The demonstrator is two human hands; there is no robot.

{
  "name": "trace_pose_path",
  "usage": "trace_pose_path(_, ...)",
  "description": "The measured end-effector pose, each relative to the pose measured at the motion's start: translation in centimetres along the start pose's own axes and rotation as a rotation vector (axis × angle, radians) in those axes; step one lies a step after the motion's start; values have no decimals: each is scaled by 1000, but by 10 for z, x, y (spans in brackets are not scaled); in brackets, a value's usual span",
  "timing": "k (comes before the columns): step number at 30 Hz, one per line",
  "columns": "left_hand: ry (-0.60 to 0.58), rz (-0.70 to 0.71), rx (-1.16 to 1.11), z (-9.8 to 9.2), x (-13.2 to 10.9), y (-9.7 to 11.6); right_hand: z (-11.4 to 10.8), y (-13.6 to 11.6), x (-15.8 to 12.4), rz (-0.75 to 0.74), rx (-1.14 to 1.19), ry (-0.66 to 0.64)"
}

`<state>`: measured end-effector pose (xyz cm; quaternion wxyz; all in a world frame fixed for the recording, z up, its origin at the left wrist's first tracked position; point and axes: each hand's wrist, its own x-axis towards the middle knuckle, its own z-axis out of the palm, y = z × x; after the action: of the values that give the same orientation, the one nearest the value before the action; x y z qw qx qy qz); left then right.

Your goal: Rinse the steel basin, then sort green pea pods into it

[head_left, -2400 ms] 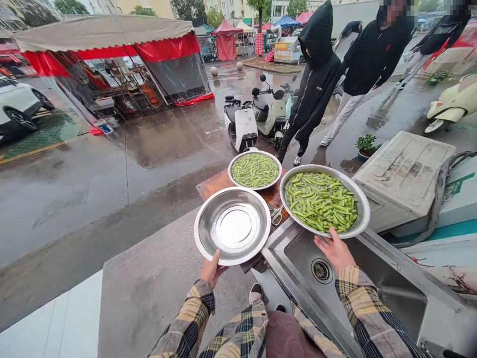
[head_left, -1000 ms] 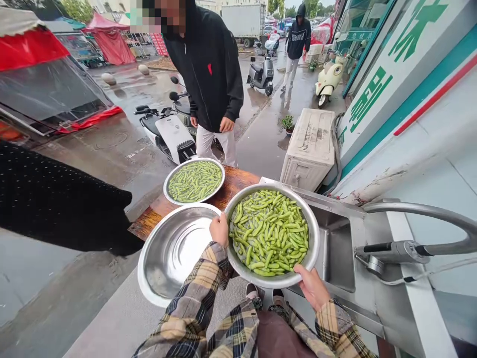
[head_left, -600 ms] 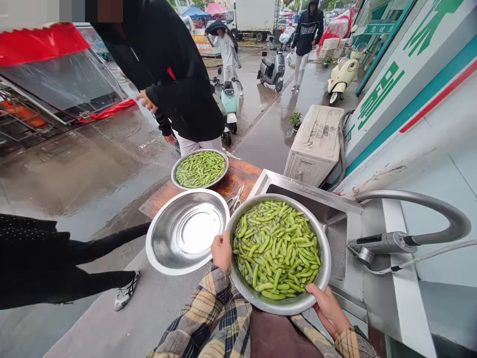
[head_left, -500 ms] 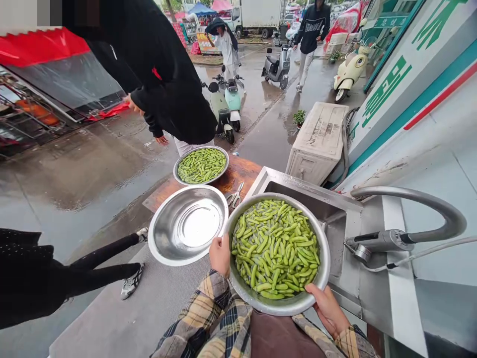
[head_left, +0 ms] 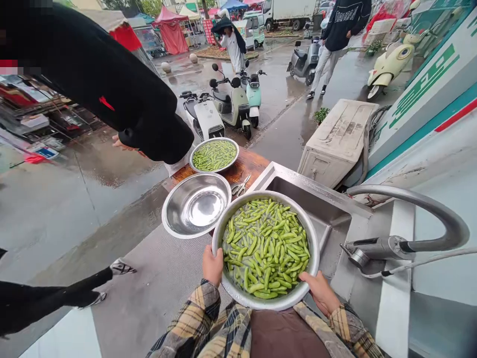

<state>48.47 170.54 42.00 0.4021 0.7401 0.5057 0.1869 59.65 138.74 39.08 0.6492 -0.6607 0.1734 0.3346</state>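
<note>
A steel basin (head_left: 227, 290) full of green bean pods (head_left: 265, 247) is held up in front of me over the edge of a steel sink (head_left: 321, 215). My left hand (head_left: 212, 265) grips its left rim and my right hand (head_left: 319, 292) grips its near right rim. An empty steel basin (head_left: 196, 205) rests to the left on a wooden board (head_left: 249, 162). Behind it stands a smaller basin of pods (head_left: 213, 154). Scissors (head_left: 240, 186) lie between the basins.
A curved tap (head_left: 413, 219) reaches over the sink from the right. A person in a black top (head_left: 112, 94) leans in at the left, close to the far basin. Parked scooters (head_left: 223, 107), a grey box (head_left: 337, 141) and wet pavement lie beyond.
My left hand let go of the empty basin, which now rests on the board, and took the left rim of the full basin. The person in black moved from ahead to my left.
</note>
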Motion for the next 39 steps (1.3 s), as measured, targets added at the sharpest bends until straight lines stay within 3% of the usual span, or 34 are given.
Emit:
trace_pose_path(5,36,-3,25,-5,-6,-5,1,-15,16,69,21,-69)
trace_pose_path(9,24,-22,40,-6,-5,-3,-1,-34,20,31,-45,-158)
trace_pose_path(11,14,-19,31,-6,-3,-1,-5,-54,17,-87,-119,-85)
trace_pose_path(14,1,-9,40,-5,-1,0,-5,-96,15,-447,-341,84)
trace_pose_path(16,-11,-5,57,-5,1,0,6,-123,24,-636,-589,-69)
trace_pose_path(18,-19,-7,69,-5,2,-1,30,-141,44,-679,-834,-304)
trace_pose_path(19,-23,-8,66,-5,3,-1,46,-146,58,-669,-914,-331)
trace_pose_path(23,-30,18,38,-5,3,-1,118,-149,109,-494,-1110,-297)
trace_pose_path(26,-17,36,48,-6,3,-1,150,-151,115,-521,-1222,-369)
trace_pose_path(29,-20,24,31,-7,2,-3,146,-154,90,-615,-1234,-418)
trace_pose_path(32,-23,20,11,-6,2,-6,117,-147,55,-752,-1324,-616)
trace_pose_path(34,-22,22,11,-4,3,-8,98,-137,40,-742,-1481,-724)
trace_pose_path(36,-32,23,2,-2,4,-11,91,-125,38,-663,-1660,-706)
trace_pose_path(39,-47,29,-25,-2,8,-13,107,-112,53,-643,-1757,-643)
